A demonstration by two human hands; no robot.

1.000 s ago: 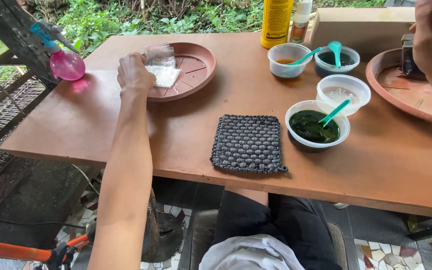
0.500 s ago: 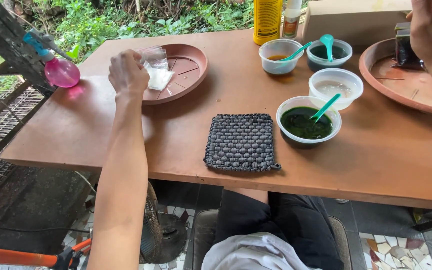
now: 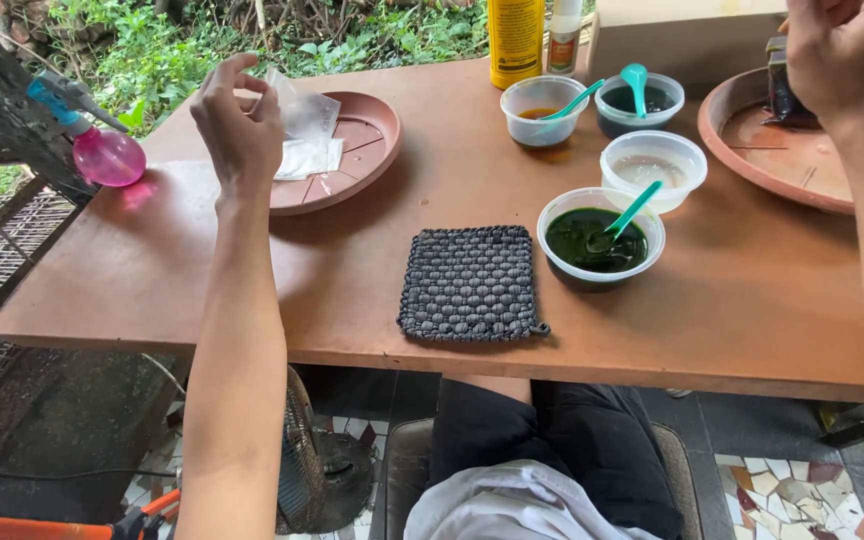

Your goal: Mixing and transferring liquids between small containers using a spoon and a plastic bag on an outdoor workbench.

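Soft overcast daylight, faint shadows, mild sheen on table (image 3: 432, 180), sharp focus throughout

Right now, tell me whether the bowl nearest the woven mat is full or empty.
Partly full: the bowl holds dark green liquid, with a teal spoon resting in it.

Table (image 3: 202, 270) was pretty cluttered. A dark woven mat (image 3: 469, 283) sat near the front edge, and just to its right was a bowl of dark green liquid (image 3: 600, 238) with a teal spoon in it. Three more small bowls (image 3: 652, 160) were grouped behind that. A yellow bottle (image 3: 515, 40) stood at the back edge, and a pink spray bottle (image 3: 102, 150) was at the left edge.
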